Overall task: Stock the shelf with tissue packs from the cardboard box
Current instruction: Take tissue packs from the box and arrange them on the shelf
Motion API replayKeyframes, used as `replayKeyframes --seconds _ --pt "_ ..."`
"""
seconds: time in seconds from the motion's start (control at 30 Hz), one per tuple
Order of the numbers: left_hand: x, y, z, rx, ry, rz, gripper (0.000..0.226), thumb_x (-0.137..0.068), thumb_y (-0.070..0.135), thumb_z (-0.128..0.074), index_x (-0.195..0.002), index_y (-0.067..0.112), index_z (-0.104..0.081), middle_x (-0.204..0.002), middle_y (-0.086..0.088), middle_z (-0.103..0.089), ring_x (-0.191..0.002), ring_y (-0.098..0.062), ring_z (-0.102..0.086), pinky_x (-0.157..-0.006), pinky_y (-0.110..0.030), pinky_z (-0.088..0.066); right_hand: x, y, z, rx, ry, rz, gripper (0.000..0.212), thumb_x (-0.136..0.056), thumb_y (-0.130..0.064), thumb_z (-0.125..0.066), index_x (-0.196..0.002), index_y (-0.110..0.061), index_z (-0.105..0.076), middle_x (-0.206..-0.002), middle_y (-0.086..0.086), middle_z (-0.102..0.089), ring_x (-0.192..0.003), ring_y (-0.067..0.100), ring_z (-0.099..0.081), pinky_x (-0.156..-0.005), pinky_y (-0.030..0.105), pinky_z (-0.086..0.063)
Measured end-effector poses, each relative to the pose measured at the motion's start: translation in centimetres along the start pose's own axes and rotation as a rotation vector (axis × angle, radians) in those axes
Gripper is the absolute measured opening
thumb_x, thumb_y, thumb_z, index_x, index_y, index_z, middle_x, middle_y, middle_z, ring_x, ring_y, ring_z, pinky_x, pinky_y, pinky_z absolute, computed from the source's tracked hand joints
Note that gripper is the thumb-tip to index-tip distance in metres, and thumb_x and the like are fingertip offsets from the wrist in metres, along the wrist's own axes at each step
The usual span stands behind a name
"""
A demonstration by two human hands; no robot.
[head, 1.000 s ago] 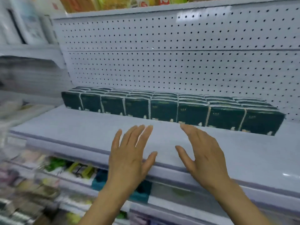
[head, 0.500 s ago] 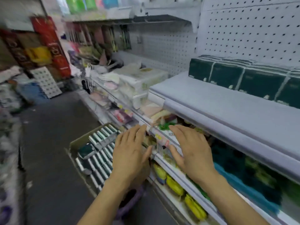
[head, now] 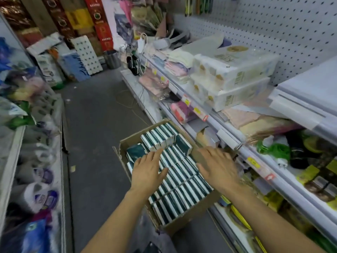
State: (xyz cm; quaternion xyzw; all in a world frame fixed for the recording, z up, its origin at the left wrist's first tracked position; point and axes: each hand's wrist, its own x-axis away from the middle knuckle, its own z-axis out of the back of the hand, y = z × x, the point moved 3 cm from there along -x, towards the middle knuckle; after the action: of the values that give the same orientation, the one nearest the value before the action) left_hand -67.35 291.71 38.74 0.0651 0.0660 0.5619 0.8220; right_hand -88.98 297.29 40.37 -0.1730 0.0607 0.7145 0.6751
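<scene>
Two hands hovering over the box (head: 184, 221) on the floor (head: 94, 136), left hand (head: 148, 170) and right hand (head: 218, 168) both with fingers spread, gripping nothing. Rows of green-and-white packs (head: 182, 187) standing on edge and filling the box, just beside the shelf (head: 308, 92).

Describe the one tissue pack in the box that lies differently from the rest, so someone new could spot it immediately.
Start at the cardboard box on the aisle floor beside the shelving. Near its far left corner, just beyond the left hand, lies the flat pack. It shows a broad dark-green face, unlike the upright rows showing green-and-white edges.
</scene>
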Motion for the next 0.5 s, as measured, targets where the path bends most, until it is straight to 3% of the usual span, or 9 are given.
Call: replayKeyframes --seconds 0.13,0.33,0.5 --pt "-2.6 -3.5 -3.6 0.062 -0.127 0.075 0.069 -0.098 0.051 -0.047 -0.155 0.027 -0.014 -0.139 -0.001 -0.047 -0.130 -0.025 -0.044 -0.108 -0.037 -0.037 -3.0 0.7 -5.2 -0.020 -0.183 -0.001 0.039 -0.084 -0.030 -0.064 -0.120 -0.018 -0.061 -0.114 0.004 -0.064 -0.098 0.029 -0.062 -0.077 0.039 -0.048" --pt "-7.1 -8.5 -9.1 0.122 -0.270 0.234 0.068 -0.096 0.042 -0.056 -0.153 0.024 -0.025 -0.146 -0.008 -0.044 -0.127 -0.027 -0.049 -0.099 -0.040 -0.045 -8.5 2.9 -12.8 -0.005 -0.384 -0.034 0.040 -0.094 -0.032 -0.052 -0.132 -0.021 -0.050 -0.128 0.004 -0.056 -0.116 0.027 -0.052 -0.086 0.037 -0.042" --pt "-10.4 -11.8 -13.8 0.102 -0.376 0.328 0.062 -0.096 0.039 -0.056 -0.150 0.023 -0.029 -0.141 -0.009 -0.046 -0.125 -0.032 -0.048 -0.095 -0.040 -0.044 -12.2 4.1 -20.0 0.007 -0.510 -0.047 0.036 -0.094 -0.026 -0.051 -0.127 -0.011 -0.052 -0.123 0.011 -0.057 -0.111 0.029 -0.053 -0.085 0.039 -0.050"
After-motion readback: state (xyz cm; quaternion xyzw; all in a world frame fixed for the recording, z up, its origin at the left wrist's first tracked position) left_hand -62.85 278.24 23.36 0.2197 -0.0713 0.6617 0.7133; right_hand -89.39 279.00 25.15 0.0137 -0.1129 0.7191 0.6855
